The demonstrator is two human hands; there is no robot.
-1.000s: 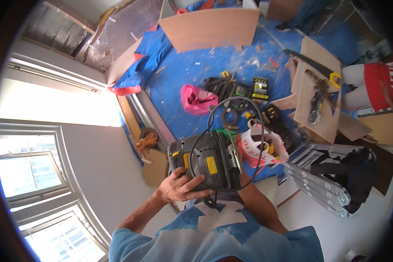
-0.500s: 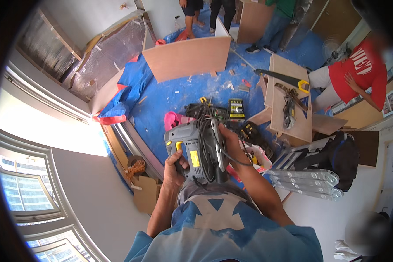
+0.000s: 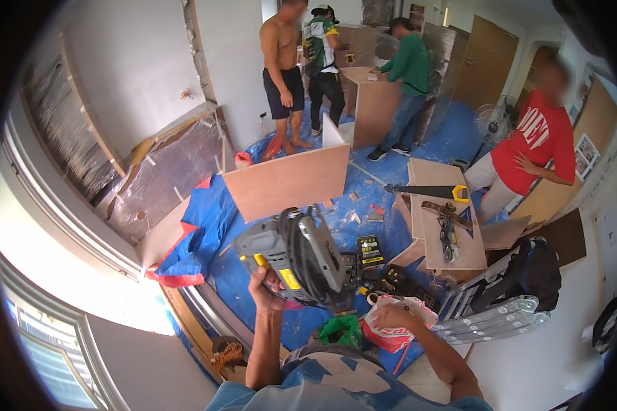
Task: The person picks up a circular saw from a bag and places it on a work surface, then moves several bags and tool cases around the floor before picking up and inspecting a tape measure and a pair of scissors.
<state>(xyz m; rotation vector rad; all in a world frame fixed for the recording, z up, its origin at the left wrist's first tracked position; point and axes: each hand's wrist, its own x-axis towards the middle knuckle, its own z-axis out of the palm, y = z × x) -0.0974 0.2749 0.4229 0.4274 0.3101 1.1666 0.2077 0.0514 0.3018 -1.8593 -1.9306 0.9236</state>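
Note:
My left hand (image 3: 266, 289) is wrapped round the handle of a grey and black jigsaw (image 3: 271, 240) with yellow parts. The tool is held up in front of me, its black cord (image 3: 297, 253) wound around the body and its silver base plate (image 3: 322, 250) facing right. My right hand (image 3: 396, 317) is apart from the jigsaw, with fingers loosely stretched and nothing seen in them. Behind and below that hand lies a white and red plastic bag (image 3: 418, 312). A green bag (image 3: 343, 331) is on the floor between my arms.
Open tool cases (image 3: 408, 284) and a black-yellow box (image 3: 370, 252) lie on the blue floor sheet. A handsaw (image 3: 425, 192) rests on wooden boards (image 3: 459, 236) at right, near a folded ladder (image 3: 490, 322). Several people stand around; a panel (image 3: 288, 179) stands ahead.
My right hand has let go of the jigsaw and moved down and right to the plastic bag. The jigsaw has shifted left in my left hand. The view has tilted up, showing more of the people.

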